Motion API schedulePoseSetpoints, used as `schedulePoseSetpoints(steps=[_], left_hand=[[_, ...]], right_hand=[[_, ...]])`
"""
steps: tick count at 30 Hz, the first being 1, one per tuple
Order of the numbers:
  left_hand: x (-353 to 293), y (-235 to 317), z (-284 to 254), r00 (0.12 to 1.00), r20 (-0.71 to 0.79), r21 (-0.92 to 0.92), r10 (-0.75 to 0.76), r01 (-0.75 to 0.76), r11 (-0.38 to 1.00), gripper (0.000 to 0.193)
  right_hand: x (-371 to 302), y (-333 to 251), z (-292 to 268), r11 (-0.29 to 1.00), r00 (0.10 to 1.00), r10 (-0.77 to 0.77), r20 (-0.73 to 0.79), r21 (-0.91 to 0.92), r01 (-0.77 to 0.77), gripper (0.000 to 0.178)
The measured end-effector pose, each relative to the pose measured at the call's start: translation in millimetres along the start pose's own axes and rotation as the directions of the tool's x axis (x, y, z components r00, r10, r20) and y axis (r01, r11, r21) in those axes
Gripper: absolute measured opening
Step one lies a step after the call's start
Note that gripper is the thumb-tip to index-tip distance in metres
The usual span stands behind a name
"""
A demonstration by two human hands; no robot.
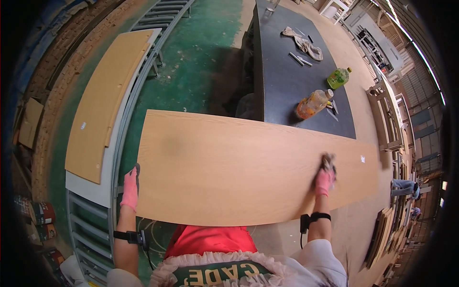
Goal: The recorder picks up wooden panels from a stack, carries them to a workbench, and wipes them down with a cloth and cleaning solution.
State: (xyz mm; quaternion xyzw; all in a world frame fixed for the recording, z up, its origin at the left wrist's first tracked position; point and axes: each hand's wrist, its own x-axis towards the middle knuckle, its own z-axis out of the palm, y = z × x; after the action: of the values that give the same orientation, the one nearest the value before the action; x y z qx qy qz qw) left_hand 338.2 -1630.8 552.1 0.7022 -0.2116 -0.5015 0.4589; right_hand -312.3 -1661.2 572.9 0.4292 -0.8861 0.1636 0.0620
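A long light wood-grain board [229,167] lies across in front of me, its far edge overlapping a dark table. My left hand [130,187], in a pink glove with a grey palm, is closed on the board's left edge. On the right part of the board's face, my right hand [325,179], also in a pink glove, presses a crumpled greyish-brown cloth [328,161]. That hand and cloth are slightly blurred. A small white label [363,159] sits near the board's right end.
The dark table [282,95] holds an orange-labelled bottle [313,104], a green bottle [339,78], a rag [306,48] and white sticks [300,59]. On the left, panels [103,100] lie on a roller conveyor [90,234]. A person [405,188] bends at far right, near stacked boards [380,234].
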Motion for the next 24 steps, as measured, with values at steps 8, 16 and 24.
schedulePoseSetpoints(steps=[8,16,24], left_hand=[[22,-24,-23,1.0,0.002,-0.1,0.005,-0.005,0.995,0.039],[9,-6,-11,0.977,0.063,0.366,0.203,-0.212,0.906,0.04],[9,-11,-5,0.995,-0.008,0.066,0.095,-0.095,0.993,0.043]], right_hand=[[-150,-356,32,0.609,0.646,-0.752,0.13,0.51,0.607,0.042],[-282,-431,33,0.136,0.208,-0.977,-0.037,0.644,0.753,0.048],[-178,-369,28,0.519,0.481,-0.855,0.194,0.304,0.799,0.05]])
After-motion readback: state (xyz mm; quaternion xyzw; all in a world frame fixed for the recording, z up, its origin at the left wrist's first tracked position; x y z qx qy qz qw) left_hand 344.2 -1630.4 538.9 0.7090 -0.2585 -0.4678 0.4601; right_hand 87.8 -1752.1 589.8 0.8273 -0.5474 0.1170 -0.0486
